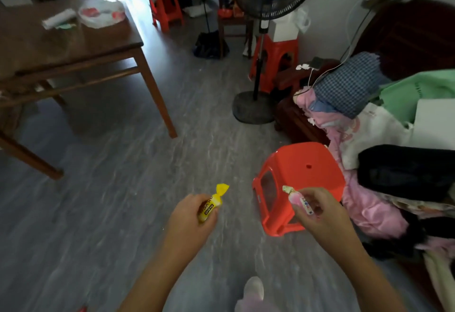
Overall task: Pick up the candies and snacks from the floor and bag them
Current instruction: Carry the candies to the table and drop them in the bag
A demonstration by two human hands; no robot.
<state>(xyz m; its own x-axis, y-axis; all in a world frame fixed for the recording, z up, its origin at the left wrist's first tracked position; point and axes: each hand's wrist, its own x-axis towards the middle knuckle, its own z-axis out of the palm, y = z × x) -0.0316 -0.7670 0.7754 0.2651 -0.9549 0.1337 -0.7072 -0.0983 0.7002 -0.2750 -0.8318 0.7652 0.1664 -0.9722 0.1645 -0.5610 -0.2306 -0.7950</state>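
Observation:
My left hand [189, 215] is closed around a yellow wrapped candy [213, 203], whose twisted end sticks up past my fingers. My right hand [320, 210] pinches a pink wrapped candy [301, 201] with printed letters on it. Both hands are held above the grey floor [110, 213], a little apart. A clear plastic bag [102, 13] with red-and-white items inside lies on the wooden table [32, 43] at the far left. A small red object [82, 308] lies at the bottom edge on the floor; I cannot tell what it is.
A red plastic stool [302, 171] stands just beyond my right hand. A pile of clothes [384, 164] covers a dark bench at right. A standing fan [256, 104] and more red stools [275, 60] are farther back. My slippered foot [253, 292] shows at the bottom.

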